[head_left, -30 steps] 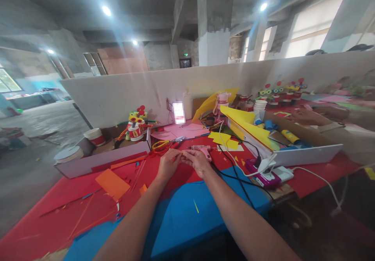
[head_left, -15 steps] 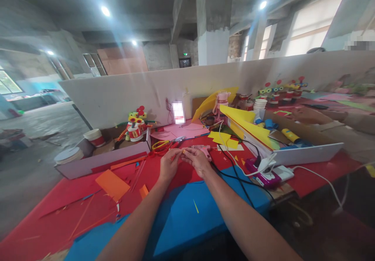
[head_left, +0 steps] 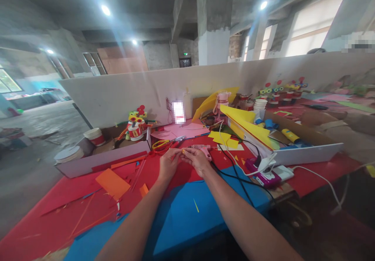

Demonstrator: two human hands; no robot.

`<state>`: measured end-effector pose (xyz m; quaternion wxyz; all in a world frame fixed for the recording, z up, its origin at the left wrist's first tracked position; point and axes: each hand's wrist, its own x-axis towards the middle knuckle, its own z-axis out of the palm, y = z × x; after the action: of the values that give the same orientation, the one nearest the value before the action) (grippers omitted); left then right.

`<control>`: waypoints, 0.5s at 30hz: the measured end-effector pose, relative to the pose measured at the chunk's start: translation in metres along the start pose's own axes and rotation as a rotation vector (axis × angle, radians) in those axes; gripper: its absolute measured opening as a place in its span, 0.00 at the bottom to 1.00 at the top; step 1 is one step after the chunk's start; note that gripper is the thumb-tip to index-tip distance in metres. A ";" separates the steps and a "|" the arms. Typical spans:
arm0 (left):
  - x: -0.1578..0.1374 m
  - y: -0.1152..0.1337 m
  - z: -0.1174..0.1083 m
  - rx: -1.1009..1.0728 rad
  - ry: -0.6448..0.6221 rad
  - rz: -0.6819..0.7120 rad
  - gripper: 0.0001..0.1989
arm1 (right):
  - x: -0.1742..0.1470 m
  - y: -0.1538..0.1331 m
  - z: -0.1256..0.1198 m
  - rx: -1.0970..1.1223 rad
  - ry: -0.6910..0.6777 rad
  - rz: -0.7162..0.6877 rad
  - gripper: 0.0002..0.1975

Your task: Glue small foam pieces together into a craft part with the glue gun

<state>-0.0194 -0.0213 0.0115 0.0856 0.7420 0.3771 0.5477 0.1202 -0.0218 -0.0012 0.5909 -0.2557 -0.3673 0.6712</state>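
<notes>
Pinched between the fingertips of both hands is a small yellow piece (head_left: 183,151), perhaps paper, mostly hidden by the fingers. My left hand (head_left: 169,164) closes on it from the left and my right hand (head_left: 198,161) from the right, with the fingertips meeting. Just behind my right hand lies a pink glue gun (head_left: 205,149), partly covered by it. Scissors with yellow handles (head_left: 160,145) rest beyond my left hand. Yellow paper pieces (head_left: 224,138) lie past the glue gun on the red sheet (head_left: 187,177).
A white box (head_left: 105,163) at the left stands near a paper-cup figure (head_left: 136,130). To the right, another box (head_left: 310,153) holds paper rolls. Cables run from a purple power strip (head_left: 265,177) across the blue sheet (head_left: 187,214). An orange paper piece (head_left: 113,184) lies left.
Both hands stay in nearly the same place, still pinching the small yellow piece. Nothing else has visibly moved.
</notes>
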 end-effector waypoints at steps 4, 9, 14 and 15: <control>-0.002 -0.003 0.001 0.090 -0.023 0.075 0.09 | -0.001 0.000 0.001 -0.002 -0.004 -0.013 0.19; 0.000 -0.003 -0.002 0.191 -0.073 0.205 0.11 | -0.002 -0.001 0.002 0.002 -0.007 -0.012 0.18; 0.002 0.000 -0.006 0.236 -0.130 0.309 0.12 | -0.002 -0.004 0.000 0.005 -0.023 0.014 0.19; 0.002 0.000 -0.006 0.236 -0.131 0.321 0.13 | -0.002 -0.004 -0.001 0.003 -0.018 0.020 0.19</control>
<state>-0.0241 -0.0217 0.0151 -0.0659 0.8313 0.3093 0.4571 0.1239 -0.0233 0.0007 0.5811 -0.2522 -0.3690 0.6801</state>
